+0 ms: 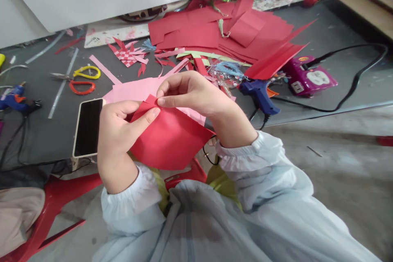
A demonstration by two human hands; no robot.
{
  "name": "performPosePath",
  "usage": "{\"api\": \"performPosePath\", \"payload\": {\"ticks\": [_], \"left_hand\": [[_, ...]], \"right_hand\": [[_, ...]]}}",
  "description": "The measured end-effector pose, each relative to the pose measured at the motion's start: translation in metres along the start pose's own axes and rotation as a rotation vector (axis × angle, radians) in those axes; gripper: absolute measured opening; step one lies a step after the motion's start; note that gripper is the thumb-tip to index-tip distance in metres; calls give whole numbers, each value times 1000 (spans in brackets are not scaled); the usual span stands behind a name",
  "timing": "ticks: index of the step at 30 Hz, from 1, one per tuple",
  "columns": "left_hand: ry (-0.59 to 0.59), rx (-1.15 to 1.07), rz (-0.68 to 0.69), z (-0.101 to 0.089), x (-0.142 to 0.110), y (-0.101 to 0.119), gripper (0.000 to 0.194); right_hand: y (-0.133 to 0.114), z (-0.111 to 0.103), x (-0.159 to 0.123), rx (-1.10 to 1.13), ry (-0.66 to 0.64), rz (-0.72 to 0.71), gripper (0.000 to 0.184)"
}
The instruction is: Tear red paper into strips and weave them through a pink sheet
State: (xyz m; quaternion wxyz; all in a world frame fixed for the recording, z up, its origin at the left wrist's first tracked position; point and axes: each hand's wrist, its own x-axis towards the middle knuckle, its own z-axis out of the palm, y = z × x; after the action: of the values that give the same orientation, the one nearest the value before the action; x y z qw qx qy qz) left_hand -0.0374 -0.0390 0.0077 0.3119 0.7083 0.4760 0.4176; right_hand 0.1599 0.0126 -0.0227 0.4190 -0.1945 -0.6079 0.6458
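Observation:
A sheet of red paper (173,137) hangs between my two hands over the table's front edge, its top edge folded or overlapped at a small corner. My left hand (124,131) grips it at the upper left, thumb lying along the front. At the same top corner, my right hand (192,94) pinches the paper between thumb and fingertips. Behind the hands lies pink paper (132,90) on the table. A phone (89,127) with a dark screen rests just left of my left hand.
Scissors (76,75) lie at left beside a clear glue stick (63,84). Red paper sheets (190,30) are stacked at the back. A woven red-and-pink piece (127,56) sits before them. Right of my hands are a blue glue gun (260,95) and a purple power box (311,77) with a black cable.

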Motion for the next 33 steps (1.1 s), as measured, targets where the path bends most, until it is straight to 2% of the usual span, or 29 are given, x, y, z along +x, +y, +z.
{"api": "performPosePath", "payload": {"ticks": [5,9,14,21,33], "left_hand": [[43,0,-57,1,-3,5,37],[66,1,-140,0,-5,8,29],[76,-39,-118,1,-5,7,27],[124,-88,-94,4,-4,8,3],[155,-82,-99,3,-3,6,8]], "right_hand": [[0,2,1,70,-13,-32,29],[-1,5,1,89,-1,-25,34],[-4,9,0,74,44,-33,34],[-3,13,0,126,81,-40,35],[-1,9,1,108,109,-21,35]]}}
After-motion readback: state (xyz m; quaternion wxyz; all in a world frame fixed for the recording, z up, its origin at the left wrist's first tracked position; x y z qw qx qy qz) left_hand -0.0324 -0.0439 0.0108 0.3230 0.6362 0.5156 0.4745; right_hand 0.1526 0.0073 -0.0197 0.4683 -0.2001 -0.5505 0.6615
